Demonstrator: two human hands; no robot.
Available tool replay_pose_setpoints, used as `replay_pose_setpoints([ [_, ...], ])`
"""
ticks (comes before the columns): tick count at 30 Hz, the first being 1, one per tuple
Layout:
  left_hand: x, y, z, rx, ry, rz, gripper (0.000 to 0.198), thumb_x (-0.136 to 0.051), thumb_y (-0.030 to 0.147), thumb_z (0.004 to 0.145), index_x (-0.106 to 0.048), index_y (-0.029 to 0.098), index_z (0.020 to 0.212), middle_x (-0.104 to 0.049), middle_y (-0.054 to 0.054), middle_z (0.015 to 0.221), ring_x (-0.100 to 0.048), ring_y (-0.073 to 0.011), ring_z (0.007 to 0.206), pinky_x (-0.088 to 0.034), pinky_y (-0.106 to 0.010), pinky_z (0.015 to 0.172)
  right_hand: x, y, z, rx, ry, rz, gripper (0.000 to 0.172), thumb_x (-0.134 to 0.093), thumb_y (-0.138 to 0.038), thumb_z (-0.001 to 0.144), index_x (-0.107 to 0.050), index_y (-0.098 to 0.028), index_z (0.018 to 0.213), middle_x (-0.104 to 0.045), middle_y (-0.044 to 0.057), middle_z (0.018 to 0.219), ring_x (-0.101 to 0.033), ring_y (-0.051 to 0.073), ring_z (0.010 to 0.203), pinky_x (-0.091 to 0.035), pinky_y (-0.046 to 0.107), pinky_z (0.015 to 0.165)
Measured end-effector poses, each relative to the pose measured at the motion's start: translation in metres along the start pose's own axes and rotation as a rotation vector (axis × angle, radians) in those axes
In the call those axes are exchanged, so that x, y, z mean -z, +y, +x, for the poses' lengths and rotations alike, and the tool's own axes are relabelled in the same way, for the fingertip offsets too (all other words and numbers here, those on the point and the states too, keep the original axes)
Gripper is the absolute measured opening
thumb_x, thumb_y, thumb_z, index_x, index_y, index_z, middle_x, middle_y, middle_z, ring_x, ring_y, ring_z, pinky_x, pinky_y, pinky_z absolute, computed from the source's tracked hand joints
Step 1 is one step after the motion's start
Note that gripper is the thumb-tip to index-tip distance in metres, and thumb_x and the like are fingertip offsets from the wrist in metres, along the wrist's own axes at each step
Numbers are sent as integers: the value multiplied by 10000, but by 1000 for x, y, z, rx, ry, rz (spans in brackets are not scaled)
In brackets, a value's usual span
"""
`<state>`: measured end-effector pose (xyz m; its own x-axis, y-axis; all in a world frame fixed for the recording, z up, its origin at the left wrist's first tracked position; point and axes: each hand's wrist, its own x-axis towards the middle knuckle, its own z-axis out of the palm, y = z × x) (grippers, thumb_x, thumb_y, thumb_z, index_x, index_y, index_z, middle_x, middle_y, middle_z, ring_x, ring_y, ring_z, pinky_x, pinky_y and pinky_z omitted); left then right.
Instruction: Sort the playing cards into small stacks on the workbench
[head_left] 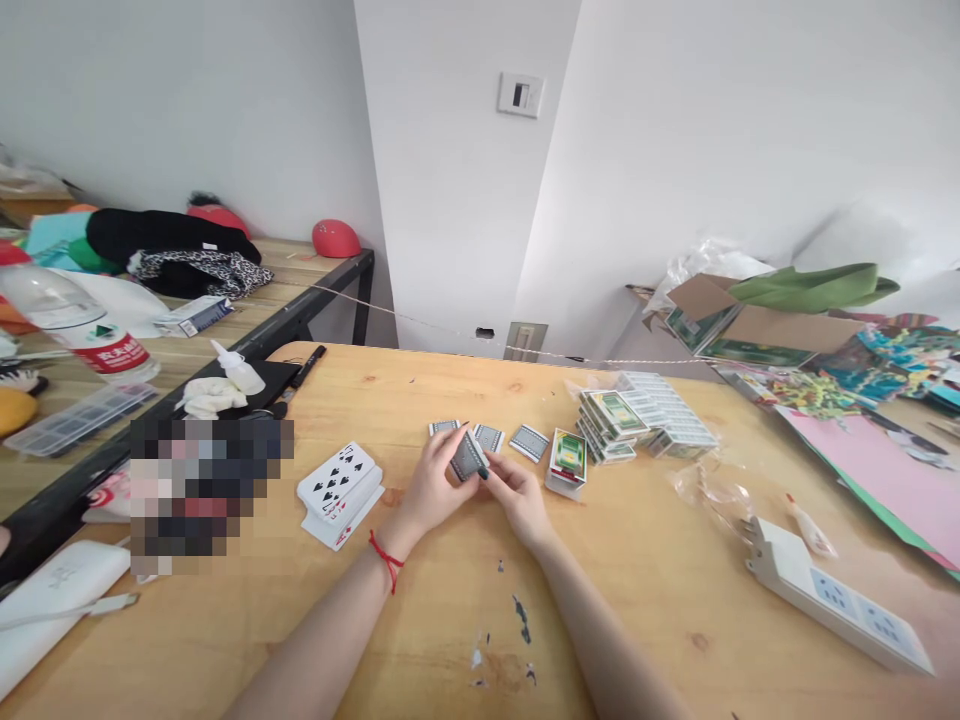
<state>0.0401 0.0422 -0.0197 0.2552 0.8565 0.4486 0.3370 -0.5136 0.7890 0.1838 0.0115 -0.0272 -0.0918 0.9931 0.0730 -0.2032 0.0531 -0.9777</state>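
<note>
My left hand and my right hand meet over the middle of the wooden table, both closed on a small stack of patterned-back playing cards. A red string circles my left wrist. Three small face-down card piles lie just beyond my hands. To the left, a face-up pile topped by a nine of spades rests on the table. A green card box stands right of my hands.
Stacked packs of card boxes sit at the back right, with crumpled plastic wrap and a white power strip nearer. A cardboard box and coloured paper crowd the far right. A glue bottle, black marker and water bottle lie left.
</note>
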Motion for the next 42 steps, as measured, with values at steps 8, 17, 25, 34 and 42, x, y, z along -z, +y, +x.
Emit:
replay_pose_setpoints([
  [8,0,-2,1,175,-71,-261,674,-599,268,726,-285,217,1320,-501,-94,1193,-529,-199,1013,-436,-349,861,8,9,9,-71,132,197,282,-639,-385,688,-649,-159,856,-664,44,737,-609,185,638,-496,330,617],
  [17,7,-5,10,396,-176,-524,258,-541,335,762,-664,158,903,-673,-42,870,-598,-198,777,-483,-321,728,7,6,7,-10,226,101,442,-611,-345,714,-545,-223,1134,-652,7,741,-591,156,565,-515,327,561],
  [25,0,-7,6,427,-200,-489,237,-516,335,758,-648,140,785,-662,-35,780,-609,-172,671,-512,-310,668,8,11,9,63,297,-2,283,-632,-352,684,-629,-173,903,-653,39,836,-574,143,589,-513,295,536],
  [34,-9,-11,1,432,-149,-266,159,-426,251,755,-537,163,684,-564,5,556,-557,-137,491,-454,-240,490,7,19,7,67,349,-131,265,-611,-380,689,-619,-154,826,-656,49,777,-577,143,553,-504,285,530],
  [42,-8,-10,3,413,-9,-206,189,-377,309,795,-489,175,722,-454,44,500,-451,-104,425,-339,-196,398,3,10,9,5,264,88,450,-640,-386,660,-534,-142,1022,-655,26,681,-624,174,546,-509,308,527],
])
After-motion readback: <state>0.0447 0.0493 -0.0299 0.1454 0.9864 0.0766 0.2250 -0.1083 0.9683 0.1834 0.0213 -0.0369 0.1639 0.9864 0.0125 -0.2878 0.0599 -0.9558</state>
